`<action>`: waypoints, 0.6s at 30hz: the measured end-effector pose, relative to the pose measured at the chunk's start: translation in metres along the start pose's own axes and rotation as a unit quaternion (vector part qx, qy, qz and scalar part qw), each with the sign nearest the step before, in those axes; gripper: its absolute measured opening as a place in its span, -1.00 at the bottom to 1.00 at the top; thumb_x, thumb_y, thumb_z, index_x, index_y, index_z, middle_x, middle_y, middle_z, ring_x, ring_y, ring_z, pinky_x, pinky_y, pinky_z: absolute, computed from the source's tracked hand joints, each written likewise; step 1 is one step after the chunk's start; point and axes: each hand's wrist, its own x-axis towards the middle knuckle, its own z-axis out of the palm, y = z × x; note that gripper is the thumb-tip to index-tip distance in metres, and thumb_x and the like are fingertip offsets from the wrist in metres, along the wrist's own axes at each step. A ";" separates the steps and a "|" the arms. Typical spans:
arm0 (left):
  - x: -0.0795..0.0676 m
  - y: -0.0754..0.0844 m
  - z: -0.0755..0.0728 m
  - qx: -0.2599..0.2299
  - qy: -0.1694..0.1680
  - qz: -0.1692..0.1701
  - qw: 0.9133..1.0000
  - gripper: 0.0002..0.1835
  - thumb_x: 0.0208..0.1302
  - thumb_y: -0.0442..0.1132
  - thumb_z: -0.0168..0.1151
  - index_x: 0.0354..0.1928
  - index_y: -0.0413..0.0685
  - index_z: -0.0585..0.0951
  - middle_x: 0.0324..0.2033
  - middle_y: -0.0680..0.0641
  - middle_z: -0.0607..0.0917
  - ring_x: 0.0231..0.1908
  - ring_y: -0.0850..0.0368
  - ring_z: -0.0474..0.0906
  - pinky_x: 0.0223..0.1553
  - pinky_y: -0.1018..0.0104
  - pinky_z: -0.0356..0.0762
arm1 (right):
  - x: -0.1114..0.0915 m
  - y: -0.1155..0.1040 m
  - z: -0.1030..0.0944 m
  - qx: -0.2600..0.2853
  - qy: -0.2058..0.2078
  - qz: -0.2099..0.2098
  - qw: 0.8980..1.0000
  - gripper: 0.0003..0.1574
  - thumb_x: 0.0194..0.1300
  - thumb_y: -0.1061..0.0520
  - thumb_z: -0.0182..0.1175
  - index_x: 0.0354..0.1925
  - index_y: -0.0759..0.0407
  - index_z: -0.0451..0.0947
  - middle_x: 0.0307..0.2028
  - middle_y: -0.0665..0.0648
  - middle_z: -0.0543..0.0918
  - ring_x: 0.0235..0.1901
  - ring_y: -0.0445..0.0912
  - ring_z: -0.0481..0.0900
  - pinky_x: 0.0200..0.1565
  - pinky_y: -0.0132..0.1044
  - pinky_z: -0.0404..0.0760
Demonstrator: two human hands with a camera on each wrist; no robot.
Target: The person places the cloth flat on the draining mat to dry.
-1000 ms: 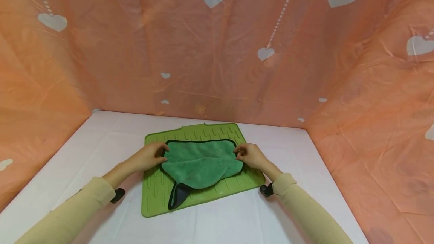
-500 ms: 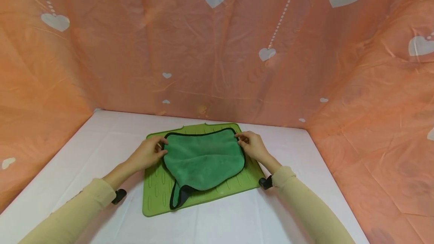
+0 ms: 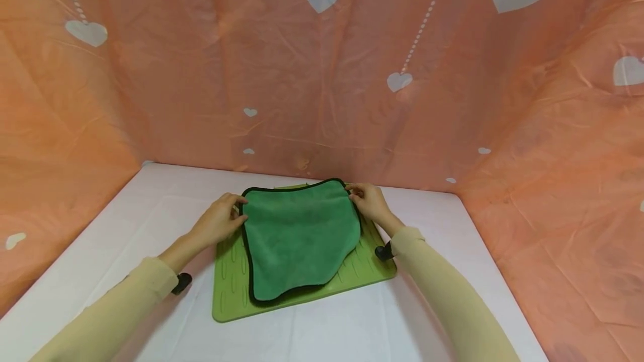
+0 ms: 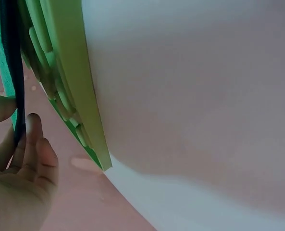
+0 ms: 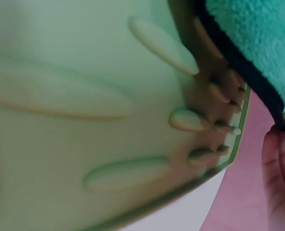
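Observation:
A green towel (image 3: 302, 233) with a dark edging spreads over a light green ridged mat (image 3: 231, 295). My left hand (image 3: 219, 218) pinches the towel's far left edge between thumb and fingers. In the left wrist view that hand (image 4: 24, 168) grips the dark edging, and the cloth is raised above the mat. On the far right corner, my right hand (image 3: 369, 203) pinches the towel's border. The right wrist view shows the fingers of this hand (image 5: 279, 168) on the edging, with the fluffy towel (image 5: 257, 38) lifted off the mat (image 5: 60, 144). Most of the mat is hidden underneath.
The mat lies on a white-covered table (image 3: 166, 228). Orange curtains (image 3: 271, 71) with white hearts rise behind the table and along both sides. Dark wrist-worn pieces (image 3: 182, 282) stick out below both sleeves.
Both hands have moved away from the body with the towel, drawing it toward the mat's far edge. Its folds have smoothed out, and the turned near-left corner now lies flat.

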 end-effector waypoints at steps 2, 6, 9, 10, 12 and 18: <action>0.001 -0.001 -0.001 0.009 -0.007 -0.008 1.000 -0.57 0.20 -0.30 0.30 0.10 -0.26 0.49 -0.08 -0.21 0.52 -0.30 0.09 0.55 -0.40 0.29 0.51 | 0.004 0.000 0.002 0.003 -0.002 0.008 1.000 -0.71 0.33 0.20 0.17 0.01 0.09 0.62 -0.24 0.11 0.62 -0.29 -0.06 0.55 -0.27 -0.19 0.53; 0.005 -0.004 -0.002 0.033 -0.021 -0.018 0.999 -0.55 0.21 -0.28 0.29 0.12 -0.26 0.49 -0.05 -0.22 0.51 -0.27 0.06 0.55 -0.39 0.25 0.51 | 0.010 0.003 0.007 0.009 -0.012 0.013 1.000 -0.71 0.33 0.22 0.17 0.02 0.12 0.61 -0.22 0.14 0.62 -0.25 -0.02 0.57 -0.25 -0.16 0.56; 0.008 -0.006 -0.001 0.052 -0.035 -0.023 0.998 -0.54 0.21 -0.26 0.29 0.13 -0.28 0.48 -0.02 -0.26 0.51 -0.26 0.03 0.53 -0.39 0.22 0.51 | 0.014 0.006 0.011 0.011 -0.023 0.013 1.000 -0.70 0.34 0.24 0.15 0.03 0.14 0.60 -0.22 0.16 0.62 -0.23 0.00 0.60 -0.26 -0.15 0.57; 0.009 -0.006 -0.001 0.058 -0.040 -0.027 0.997 -0.53 0.21 -0.25 0.29 0.14 -0.28 0.48 -0.01 -0.27 0.50 -0.26 0.02 0.53 -0.39 0.21 0.51 | 0.015 0.007 0.012 0.008 -0.027 0.013 1.000 -0.70 0.34 0.24 0.14 0.03 0.14 0.60 -0.22 0.16 0.63 -0.22 0.01 0.61 -0.25 -0.15 0.58; 0.010 -0.007 0.000 0.069 -0.052 -0.032 0.996 -0.52 0.22 -0.24 0.29 0.14 -0.29 0.48 0.01 -0.30 0.50 -0.25 0.01 0.51 -0.37 0.19 0.50 | 0.016 0.008 0.015 0.002 -0.036 0.018 0.999 -0.70 0.35 0.24 0.13 0.03 0.14 0.60 -0.22 0.15 0.64 -0.20 0.01 0.62 -0.23 -0.15 0.59; 0.013 -0.010 0.002 0.088 -0.081 -0.037 0.992 -0.53 0.23 -0.21 0.27 0.13 -0.32 0.50 0.03 -0.33 0.50 -0.16 -0.08 0.53 -0.22 0.04 0.52 | 0.016 0.011 0.021 -0.030 -0.076 0.037 0.996 -0.70 0.35 0.20 0.14 0.03 0.12 0.61 -0.25 0.12 0.67 -0.19 0.00 0.61 -0.16 -0.13 0.58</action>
